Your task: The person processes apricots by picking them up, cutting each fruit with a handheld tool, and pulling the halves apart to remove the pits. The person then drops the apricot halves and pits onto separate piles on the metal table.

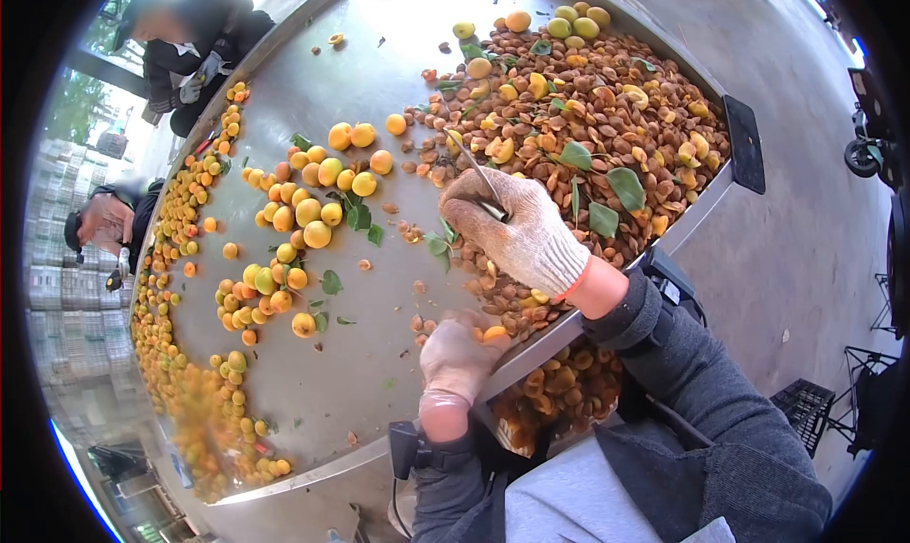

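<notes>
A pitting step is judged to be in hand at a large steel table (379,41). The right hand (519,238), in a knitted work glove, is closed around the handle of a small knife (474,169), and the blade is pointed up and away over the pile of apricot stones (588,117) heaped on the right side of the table, with green leaves (626,188) scattered through it. The left hand (453,355), in a thin pale glove, is curled at the near rim of the table, and an apricot (495,334) is gripped in its fingertips, just above the rim. Whether that fruit is already cut cannot be told, as the hand is blurred. Below the rim, close to the body, a container of stoned apricot pieces (559,382) is seen. Whole apricots (318,202) are heaped at the middle of the table, well apart from both hands, and more fruit (180,221) is lined along the far left edge, where two other people (190,41) are at work. By judgement, the next move calls for the blade to be brought down to the held fruit, so that it can be opened along its seam with the fingers kept clear of the edge.
</notes>
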Demonstrator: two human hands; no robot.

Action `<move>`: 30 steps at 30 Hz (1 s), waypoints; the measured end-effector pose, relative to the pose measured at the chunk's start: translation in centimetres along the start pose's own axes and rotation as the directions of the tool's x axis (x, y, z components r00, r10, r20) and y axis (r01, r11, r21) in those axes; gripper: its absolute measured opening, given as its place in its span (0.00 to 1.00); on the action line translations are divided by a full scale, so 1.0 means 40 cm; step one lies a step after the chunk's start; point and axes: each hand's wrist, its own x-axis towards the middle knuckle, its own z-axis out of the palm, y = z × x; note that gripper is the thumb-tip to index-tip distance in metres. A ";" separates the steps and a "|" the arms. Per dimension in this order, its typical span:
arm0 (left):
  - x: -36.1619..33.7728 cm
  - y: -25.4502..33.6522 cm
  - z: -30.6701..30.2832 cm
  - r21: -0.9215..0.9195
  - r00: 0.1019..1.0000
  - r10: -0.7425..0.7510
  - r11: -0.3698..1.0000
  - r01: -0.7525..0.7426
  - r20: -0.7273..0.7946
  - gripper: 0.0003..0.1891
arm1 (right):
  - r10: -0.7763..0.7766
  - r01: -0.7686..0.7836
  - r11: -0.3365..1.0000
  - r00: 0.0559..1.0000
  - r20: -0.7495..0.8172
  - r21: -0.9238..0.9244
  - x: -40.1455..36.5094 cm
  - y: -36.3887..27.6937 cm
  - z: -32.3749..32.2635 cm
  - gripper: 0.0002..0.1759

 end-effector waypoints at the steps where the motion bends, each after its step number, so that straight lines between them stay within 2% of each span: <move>1: 0.003 0.011 0.004 0.142 0.994 -0.057 0.989 0.043 0.096 0.16 | 0.010 -0.010 1.000 1.000 0.006 0.008 -0.002 -0.008 -0.003 0.06; 2: 0.003 0.013 -0.001 0.151 0.994 -0.064 0.987 0.050 0.087 0.16 | 0.014 -0.014 1.000 1.000 0.016 0.022 0.000 -0.013 -0.001 0.05; 5: -0.013 -0.006 -0.041 -0.248 0.993 -0.118 0.963 0.107 -0.028 0.15 | -0.092 0.092 0.996 0.996 0.015 0.008 0.005 0.002 0.002 0.05; 6: -0.029 -0.014 -0.060 -0.243 0.989 -0.138 0.962 0.122 -0.051 0.15 | -0.087 0.087 0.995 0.996 0.011 0.046 0.006 -0.005 0.003 0.05; 7: -0.055 -0.019 -0.080 -0.552 0.992 -0.119 0.826 0.116 0.030 0.17 | -0.024 0.023 0.999 1.000 0.019 0.040 0.009 -0.004 0.003 0.05; 8: -0.081 -0.020 -0.099 -0.798 0.993 -0.065 0.591 0.115 0.095 0.19 | -0.019 0.019 0.999 1.000 0.008 0.032 0.011 -0.005 0.004 0.05; 9: -0.109 -0.017 -0.115 -0.798 0.994 -0.078 0.592 0.110 0.079 0.19 | -0.013 0.013 1.000 1.000 -0.005 0.020 0.012 -0.006 0.007 0.05; 10: -0.138 -0.010 -0.128 -0.769 0.977 0.199 0.635 -0.068 0.078 0.22 | 0.008 -0.006 0.999 0.999 -0.053 0.048 0.016 -0.001 0.015 0.05; 11: -0.158 0.001 -0.143 -0.738 0.882 0.461 0.628 -0.247 0.097 0.25 | 0.006 -0.003 0.998 0.999 -0.044 0.055 0.019 -0.001 0.018 0.05; 12: -0.163 0.009 -0.176 -0.356 0.782 0.623 0.732 -0.581 0.005 0.23 | 0.025 -0.022 0.998 0.999 -0.041 0.059 0.022 -0.002 0.019 0.05; 13: -0.165 -0.019 -0.174 -0.755 0.923 0.347 0.558 -0.346 -0.167 0.23 | 0.045 -0.043 0.997 0.998 -0.038 0.061 0.024 -0.002 0.018 0.06; 14: -0.154 -0.065 -0.164 -0.975 0.987 0.002 0.158 -0.158 -0.160 0.23 | 0.040 -0.039 0.998 0.999 -0.029 0.045 0.028 -0.001 0.017 0.05; 15: -0.098 -0.167 -0.161 -0.924 0.927 -0.183 0.265 -0.275 -0.328 0.23 | 0.040 -0.039 0.998 0.999 -0.028 0.048 0.030 -0.001 0.018 0.05; 16: -0.027 -0.288 -0.169 -0.849 0.802 -0.336 0.388 -0.359 -0.493 0.23 | 0.107 -0.106 0.989 0.994 -0.013 0.101 0.033 -0.002 0.020 0.05; 17: 0.024 -0.368 -0.193 -0.701 0.684 -0.401 0.676 -0.229 -0.610 0.22 | 0.174 -0.173 0.973 0.985 0.004 0.152 0.034 -0.003 0.022 0.06; 18: 0.067 -0.433 -0.215 -0.495 0.553 -0.398 0.868 -0.030 -0.732 0.21 | 0.204 -0.204 0.967 0.979 0.017 0.151 0.036 -0.002 0.025 0.06; 19: 0.102 -0.490 -0.223 -0.494 0.555 -0.394 0.868 -0.036 -0.732 0.21 | 0.201 -0.201 0.968 0.980 0.012 0.149 0.037 -0.006 0.026 0.06; 20: 0.133 -0.539 -0.225 -0.272 0.631 -0.360 0.933 0.237 -0.687 0.21 | 0.231 -0.235 0.963 0.972 0.046 0.133 0.036 -0.013 0.026 0.06; 21: 0.150 -0.560 -0.223 0.008 0.700 -0.354 0.889 0.458 -0.620 0.20 | 0.265 -0.273 0.955 0.961 0.080 0.115 0.034 -0.016 0.027 0.07; 22: 0.141 -0.525 -0.231 0.008 0.704 -0.355 0.890 0.455 -0.616 0.20 | 0.203 -0.210 0.975 0.975 0.090 0.071 0.034 -0.004 0.031 0.07; 24: 0.114 -0.411 -0.258 -0.240 0.737 -0.476 0.879 0.412 -0.480 0.21 | 0.216 -0.223 0.972 0.971 0.102 0.069 0.027 0.000 0.045 0.06; 25: 0.106 -0.409 -0.241 -0.241 0.739 -0.474 0.880 0.409 -0.479 0.21 | 0.228 -0.238 0.969 0.966 0.120 0.071 0.019 -0.003 0.054 0.06; 26: 0.089 -0.412 -0.221 -0.746 0.866 -0.391 0.666 0.031 -0.313 0.23 | 0.396 -0.422 0.897 0.899 0.185 0.132 0.007 -0.016 0.063 0.07; 27: 0.083 -0.407 -0.201 -0.968 0.950 -0.190 0.095 -0.232 -0.247 0.25 | 0.378 -0.421 0.896 0.891 0.250 0.145 -0.002 -0.029 0.071 0.06; 28: 0.072 -0.364 -0.193 -0.968 0.951 -0.185 0.089 -0.234 -0.247 0.25 | 0.265 -0.313 0.942 0.916 0.300 0.124 -0.016 0.004 0.087 0.06; 29: 0.046 -0.292 -0.190 -0.967 0.963 -0.103 -0.038 -0.253 -0.248 0.26 | 0.150 -0.199 0.974 0.924 0.352 0.108 -0.029 0.041 0.103 0.06; 30: 0.029 -0.238 -0.181 -0.952 0.966 -0.021 -0.167 -0.257 -0.257 0.28 | 0.171 -0.214 0.975 0.888 0.426 0.055 -0.041 0.042 0.109 0.08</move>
